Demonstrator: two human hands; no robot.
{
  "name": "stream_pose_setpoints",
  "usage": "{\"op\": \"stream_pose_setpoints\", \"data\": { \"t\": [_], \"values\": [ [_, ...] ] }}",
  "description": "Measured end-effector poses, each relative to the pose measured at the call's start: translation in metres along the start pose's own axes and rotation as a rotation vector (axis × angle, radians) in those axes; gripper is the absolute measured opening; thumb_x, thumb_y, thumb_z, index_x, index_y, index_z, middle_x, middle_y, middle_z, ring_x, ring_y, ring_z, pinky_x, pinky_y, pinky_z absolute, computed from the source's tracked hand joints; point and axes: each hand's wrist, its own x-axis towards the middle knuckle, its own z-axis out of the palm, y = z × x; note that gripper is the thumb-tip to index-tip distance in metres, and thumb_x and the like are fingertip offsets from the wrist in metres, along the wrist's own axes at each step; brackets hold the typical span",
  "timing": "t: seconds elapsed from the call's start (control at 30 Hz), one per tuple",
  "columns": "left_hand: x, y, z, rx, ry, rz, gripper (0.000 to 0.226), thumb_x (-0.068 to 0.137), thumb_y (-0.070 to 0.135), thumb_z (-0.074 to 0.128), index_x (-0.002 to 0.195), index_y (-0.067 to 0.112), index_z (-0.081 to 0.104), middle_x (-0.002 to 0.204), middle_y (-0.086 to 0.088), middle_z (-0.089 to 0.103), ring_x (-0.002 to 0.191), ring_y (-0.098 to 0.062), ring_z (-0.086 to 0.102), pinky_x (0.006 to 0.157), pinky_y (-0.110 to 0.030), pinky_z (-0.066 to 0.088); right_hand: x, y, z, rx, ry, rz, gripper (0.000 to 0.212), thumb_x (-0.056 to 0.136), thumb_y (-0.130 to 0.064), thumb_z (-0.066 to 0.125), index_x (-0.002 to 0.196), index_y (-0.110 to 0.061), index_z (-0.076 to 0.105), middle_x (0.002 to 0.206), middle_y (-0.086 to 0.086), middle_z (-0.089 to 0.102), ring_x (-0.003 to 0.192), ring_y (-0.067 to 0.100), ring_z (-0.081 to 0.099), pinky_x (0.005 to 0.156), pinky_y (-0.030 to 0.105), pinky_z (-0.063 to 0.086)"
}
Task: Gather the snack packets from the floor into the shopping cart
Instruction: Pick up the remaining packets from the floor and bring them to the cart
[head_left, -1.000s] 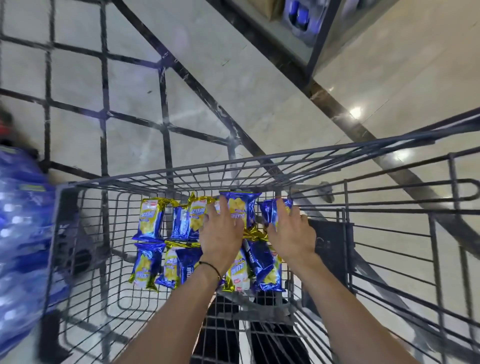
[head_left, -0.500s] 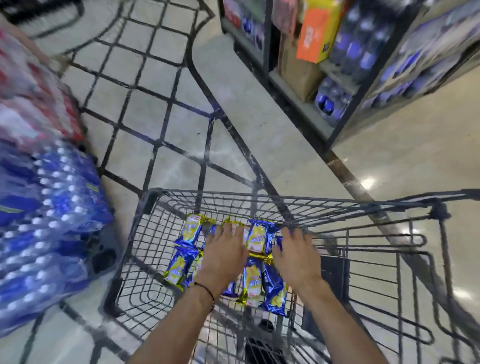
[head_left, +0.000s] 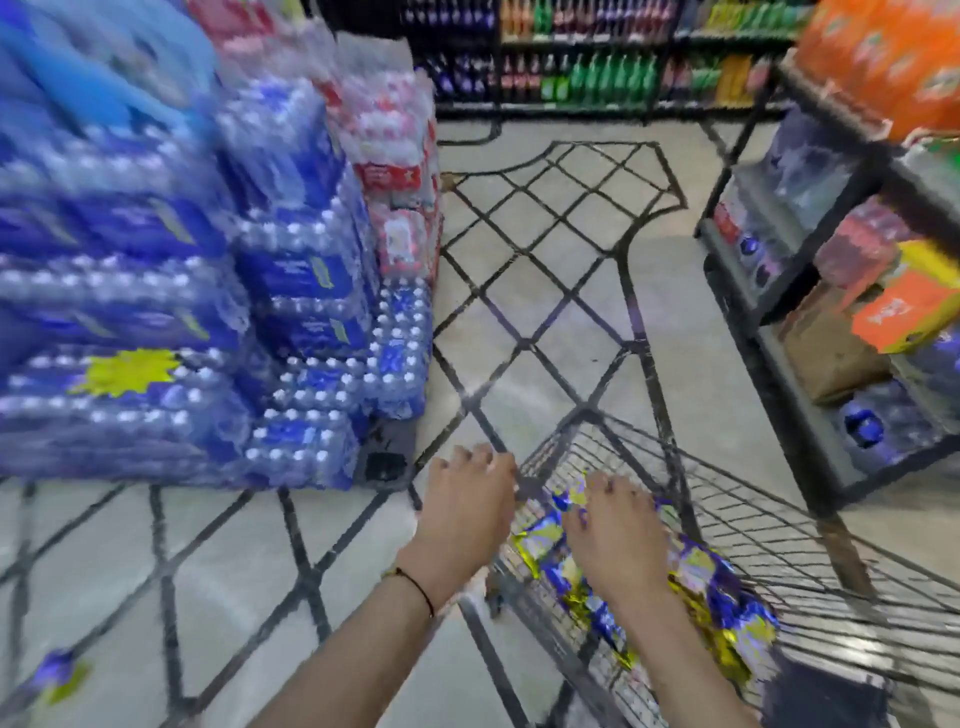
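Since half a second ago, the left hand (head_left: 467, 512) has been lifted off the snack packets (head_left: 691, 587) to the shopping cart (head_left: 810, 525) rim, fingers loosely spread, empty. The packets are pressed beneath the flat, spread right hand (head_left: 615, 540) inside the cart.

The right hand (head_left: 610, 535) lies flat, fingers spread, on blue-and-gold snack packets (head_left: 696, 587) inside the wire cart (head_left: 810, 525). The left hand (head_left: 467, 504) hangs over the cart's left rim, fingers loosely curled. One more packet (head_left: 57, 673) lies on the floor (head_left: 519, 322) at far left, near stacked water packs (head_left: 218, 312). The view is blurred.
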Motion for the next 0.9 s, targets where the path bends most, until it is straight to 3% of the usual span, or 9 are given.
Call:
{"op": "stream_pose_setpoints", "data": {
  "t": [0.1,0.27,0.43,0.6,0.77,0.9],
  "values": [
    [-0.063,-0.075,-0.017,-0.007,0.055,-0.156,0.028,0.078,0.034,0.057,0.102,0.020,0.058,0.094,-0.002,0.058,0.081,-0.030,0.056,0.063,-0.040,0.041,-0.013,-0.095,-0.006,0.011,0.049,-0.125,0.035,0.082,-0.035,0.043,0.101,-0.011,0.060,0.093,0.018,0.062,0.088,0.039,0.058,0.072,0.049,0.050],
    [-0.174,-0.185,-0.040,-0.009,0.065,-0.457,0.026,0.078,0.032,0.059,0.101,0.022,0.057,0.096,-0.003,0.058,0.086,-0.030,0.059,0.064,-0.042,0.048,-0.045,-0.247,-0.006,0.092,0.010,-0.373,0.053,0.092,-0.039,0.049,0.141,-0.020,0.040,0.123,0.011,0.056,0.113,0.034,0.049,0.088,0.044,0.047],
    [-0.262,-0.269,-0.069,-0.064,0.041,-0.774,0.043,0.081,0.033,0.055,0.124,0.024,0.051,0.109,-0.002,0.061,0.101,-0.031,0.059,0.080,-0.047,0.046,-0.076,-0.371,-0.002,0.144,-0.026,-0.608,0.046,0.092,-0.040,0.050,0.134,-0.023,0.039,0.121,0.008,0.055,0.114,0.032,0.050,0.084,0.043,0.048],
    [-0.326,-0.341,-0.086,-0.033,0.054,-0.997,0.043,0.082,0.036,0.058,0.123,0.022,0.054,0.107,-0.004,0.060,0.100,-0.031,0.060,0.077,-0.045,0.047,-0.093,-0.481,0.008,0.100,-0.070,-0.856,0.049,0.088,-0.041,0.043,0.132,-0.019,0.044,0.117,0.011,0.059,0.111,0.035,0.051,0.085,0.045,0.048],
    [-0.373,-0.403,-0.108,-0.033,0.019,-1.199,0.040,0.096,0.037,0.041,0.132,0.021,0.040,0.124,-0.005,0.051,0.116,-0.032,0.049,0.091,-0.045,0.041,-0.108,-0.585,0.017,0.090,-0.129,-1.047,0.056,0.086,-0.036,0.054,0.137,-0.014,0.045,0.113,0.016,0.062,0.104,0.040,0.056,0.084,0.048,0.049],
    [-0.413,-0.449,-0.120,-0.041,0.036,-1.345,0.042,0.096,0.039,0.040,0.136,0.025,0.039,0.129,0.000,0.050,0.116,-0.028,0.049,0.089,-0.043,0.043,-0.120,-0.668,0.019,0.043,-0.196,-1.193,0.055,0.093,-0.041,0.047,0.142,-0.022,0.034,0.126,0.008,0.055,0.118,0.032,0.050,0.091,0.043,0.045]
  ]
}}
